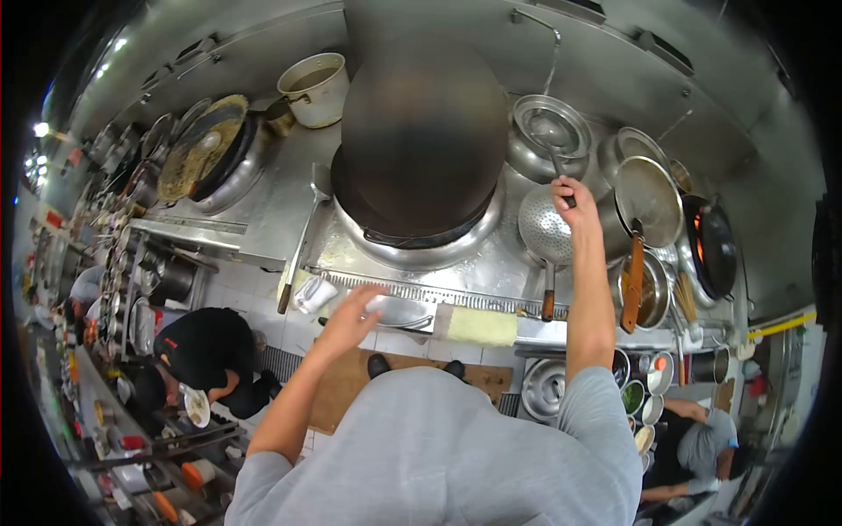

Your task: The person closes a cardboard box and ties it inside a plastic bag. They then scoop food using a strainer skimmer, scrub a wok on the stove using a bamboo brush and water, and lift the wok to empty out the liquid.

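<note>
My right hand (574, 198) is closed round the handle of a metal ladle (553, 131), whose bowl is over a round pot (582, 151) at the back right. Below that hand lies a perforated skimmer (544, 226) with a wooden-ended handle. My left hand (351, 321) is open, fingers spread, above the front edge of the stove, near a folded white cloth (314, 294) and a long metal tray (402, 311). In front of me sits a large black wok (421, 238), largely hidden by a blurred dark round shape.
A long-handled spatula (307, 228) lies left of the wok. Further left are a white pot (314, 91) and a food-crusted wok (206, 149). Pans and a lit burner (699, 235) stand at right. One person (210, 351) bends at left; another (697, 447) is at lower right.
</note>
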A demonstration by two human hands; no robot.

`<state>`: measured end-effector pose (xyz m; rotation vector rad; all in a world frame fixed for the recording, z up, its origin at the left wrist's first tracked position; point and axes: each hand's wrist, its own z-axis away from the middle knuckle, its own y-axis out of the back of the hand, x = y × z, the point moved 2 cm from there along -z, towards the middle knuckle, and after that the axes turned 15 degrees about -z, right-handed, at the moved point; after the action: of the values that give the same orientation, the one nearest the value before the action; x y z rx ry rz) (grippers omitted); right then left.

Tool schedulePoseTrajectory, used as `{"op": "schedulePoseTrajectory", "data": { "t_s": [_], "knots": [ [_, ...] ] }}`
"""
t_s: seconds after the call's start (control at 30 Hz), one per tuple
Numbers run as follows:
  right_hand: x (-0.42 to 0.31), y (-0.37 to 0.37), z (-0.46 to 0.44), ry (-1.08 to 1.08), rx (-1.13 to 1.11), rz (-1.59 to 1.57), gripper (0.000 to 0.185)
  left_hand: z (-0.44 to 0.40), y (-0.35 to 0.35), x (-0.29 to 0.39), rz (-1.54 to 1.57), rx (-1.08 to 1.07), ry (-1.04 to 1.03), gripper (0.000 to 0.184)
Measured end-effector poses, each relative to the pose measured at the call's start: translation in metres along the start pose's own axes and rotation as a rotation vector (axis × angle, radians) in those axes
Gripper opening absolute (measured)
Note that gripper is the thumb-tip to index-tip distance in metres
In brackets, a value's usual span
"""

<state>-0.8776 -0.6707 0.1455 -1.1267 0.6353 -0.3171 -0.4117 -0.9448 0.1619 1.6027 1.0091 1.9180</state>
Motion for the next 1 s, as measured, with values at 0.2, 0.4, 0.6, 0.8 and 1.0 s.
{"op": "schedulePoseTrajectory", "data": {
  "t_s": [0.2, 0.4, 0.6, 0.8, 1.0],
  "knots": [
    [0.076, -0.013, 0.085, 0.084, 0.243, 0.299, 0.014, -0.023, 0.032, -0.032, -0.142, 0.164, -0.182, 0.043],
    [0.172, -0.030, 0.178, 0.095, 0.347, 0.404, 0.009, -0.016, 0.038, -0.079, -0.152, 0.070, -0.217, 0.044],
    [0.300, -0.088, 0.247, 0.158, 0.573, 0.425, 0.029, 0.006, 0.048, -0.148, -0.331, 0.193, -0.110, 0.046],
    [0.385, -0.119, 0.269, 0.134, 0.642, 0.517, 0.043, 0.037, 0.064, -0.243, -0.269, 0.312, 0.052, 0.046],
    [0.416, -0.139, 0.286, 0.125, 0.592, 0.257, 0.036, 0.061, 0.044, -0.283, -0.246, 0.321, 0.102, 0.055]
  ]
}}
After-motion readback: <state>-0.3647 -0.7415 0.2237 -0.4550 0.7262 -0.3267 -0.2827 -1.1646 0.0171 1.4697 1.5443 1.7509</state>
